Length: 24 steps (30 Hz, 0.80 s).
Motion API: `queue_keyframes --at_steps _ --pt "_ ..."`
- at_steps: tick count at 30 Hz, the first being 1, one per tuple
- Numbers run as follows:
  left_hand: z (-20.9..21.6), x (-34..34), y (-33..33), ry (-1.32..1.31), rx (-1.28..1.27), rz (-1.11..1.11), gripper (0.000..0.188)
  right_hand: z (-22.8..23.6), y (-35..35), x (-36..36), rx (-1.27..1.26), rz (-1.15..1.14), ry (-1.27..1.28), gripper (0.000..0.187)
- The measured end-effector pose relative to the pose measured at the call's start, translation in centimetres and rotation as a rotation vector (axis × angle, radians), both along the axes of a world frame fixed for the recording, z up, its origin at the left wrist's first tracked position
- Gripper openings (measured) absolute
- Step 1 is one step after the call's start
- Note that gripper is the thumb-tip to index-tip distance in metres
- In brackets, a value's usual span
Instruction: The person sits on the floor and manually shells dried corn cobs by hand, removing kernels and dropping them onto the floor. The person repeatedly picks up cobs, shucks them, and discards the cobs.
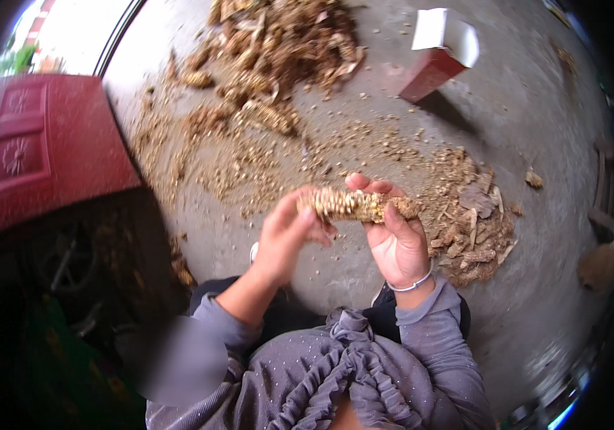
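Left hand (280, 236): clamped with fingers on left end of cob (350, 205)
Right hand (399, 252): clamped with fingers on right end
Cob: crosswise above floor (550, 122), barer at right
Floor: strewn with kernels (450, 170)

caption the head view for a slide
A corn cob held at one end in the right grip, the left grip at the other, above a gray floor strewn with loose kernels.

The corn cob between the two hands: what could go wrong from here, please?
The corn cob might slip and drop, since the left hand and right hand hold it near its ends. Kernels breaking off it could scatter and be hard to gather, as many loose kernels lie spread over the floor.
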<state>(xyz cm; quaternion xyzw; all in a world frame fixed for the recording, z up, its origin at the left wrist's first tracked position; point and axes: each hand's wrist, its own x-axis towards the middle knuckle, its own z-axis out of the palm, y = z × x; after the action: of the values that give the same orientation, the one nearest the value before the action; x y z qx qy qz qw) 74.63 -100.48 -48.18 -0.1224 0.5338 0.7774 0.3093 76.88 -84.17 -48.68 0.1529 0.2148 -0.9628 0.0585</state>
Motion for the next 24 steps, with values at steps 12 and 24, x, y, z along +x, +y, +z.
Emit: queue_keyframes --at_steps 12,24 --pt "0.5 -0.7 -4.5 0.136 0.100 0.112 0.045 0.1 -5.1 0.2 0.418 0.377 -0.018 0.056" --pt "-0.6 1.4 -2.5 0.074 0.056 0.108 0.048 -1.2 -7.8 1.1 0.854 0.355 0.079 0.035"
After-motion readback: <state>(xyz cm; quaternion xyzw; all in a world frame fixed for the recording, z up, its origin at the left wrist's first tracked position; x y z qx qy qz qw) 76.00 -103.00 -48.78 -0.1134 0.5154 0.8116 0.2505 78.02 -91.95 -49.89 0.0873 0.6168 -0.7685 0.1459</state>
